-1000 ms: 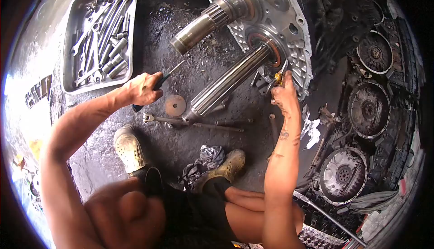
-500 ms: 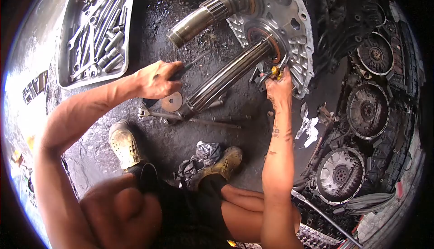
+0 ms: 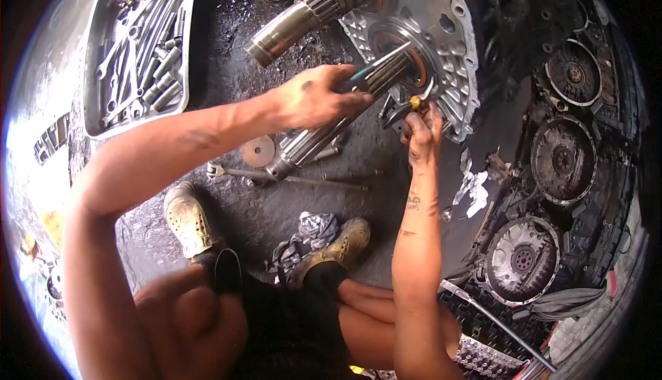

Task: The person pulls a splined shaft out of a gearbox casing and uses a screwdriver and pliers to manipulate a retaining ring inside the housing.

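Note:
My left hand [image 3: 321,97] is wrapped round the dark handle of a screwdriver-like tool [image 3: 378,67], over the splined shaft [image 3: 303,147]. The tool's thin blade points up and right to where the shaft enters the ring seal [image 3: 418,70] of the metal housing [image 3: 448,56]. Just below that ring, my right hand [image 3: 419,132] is closed on a small yellow-handled tool [image 3: 416,103], mostly hidden by the fingers. A thicker second shaft [image 3: 289,25] juts from the same housing, above and left.
A metal tray [image 3: 185,80] of wrenches and sockets lies at upper left. On the floor are a round washer [image 3: 258,151], a long bar [image 3: 324,183] and a crumpled rag [image 3: 314,232]. Round clutch-like parts [image 3: 523,259] line the right side. A long rod [image 3: 500,325] lies at lower right.
My left hand has moved right with its tool, from beside the shaft to over it, and the blade now reaches the ring. My right hand has shifted slightly left, still holding the yellow-handled tool.

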Motion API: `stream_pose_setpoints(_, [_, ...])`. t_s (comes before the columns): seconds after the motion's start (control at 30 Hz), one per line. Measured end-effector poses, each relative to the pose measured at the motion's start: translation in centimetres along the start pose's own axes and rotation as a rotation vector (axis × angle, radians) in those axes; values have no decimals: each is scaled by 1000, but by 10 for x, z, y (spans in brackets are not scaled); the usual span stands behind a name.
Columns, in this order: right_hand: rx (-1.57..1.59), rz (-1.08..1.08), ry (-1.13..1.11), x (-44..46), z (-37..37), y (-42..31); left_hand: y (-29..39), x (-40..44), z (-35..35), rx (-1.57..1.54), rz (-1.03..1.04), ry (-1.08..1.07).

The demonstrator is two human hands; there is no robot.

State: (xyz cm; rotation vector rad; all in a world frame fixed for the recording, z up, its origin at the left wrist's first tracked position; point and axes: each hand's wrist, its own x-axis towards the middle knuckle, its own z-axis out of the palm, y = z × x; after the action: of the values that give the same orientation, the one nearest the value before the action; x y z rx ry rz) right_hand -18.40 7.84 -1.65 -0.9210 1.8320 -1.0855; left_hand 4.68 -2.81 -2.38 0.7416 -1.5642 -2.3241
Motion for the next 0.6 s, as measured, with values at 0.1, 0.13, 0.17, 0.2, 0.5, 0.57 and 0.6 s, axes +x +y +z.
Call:
stream_pose_setpoints(0.1, [-404,-401,-73,1,2,11,-11,28,28,246,90,44])
stream_pose_setpoints(0.13, [-209,-267,-51,0,8,5,9,23,34,222,-95,-14])
stream_pose_setpoints(0.17, [-13,-133,-30,-3,14,-2,11,26,42,230,-66,11])
stream_pose_setpoints(0.2, [97,-51,37,-6,22,-10,-2,40,48,147,13,43])
stream_pose_setpoints(0.5, [212,-16,98,13,11,7,-2,46,77,-175,-40,156])
stream_pose_setpoints(0.57, [160,-58,112,14,7,10,-13,49,82,-390,52,121])
stream_pose_setpoints(0.6, [198,-45,99,14,6,7,-14,49,84,-377,44,143])
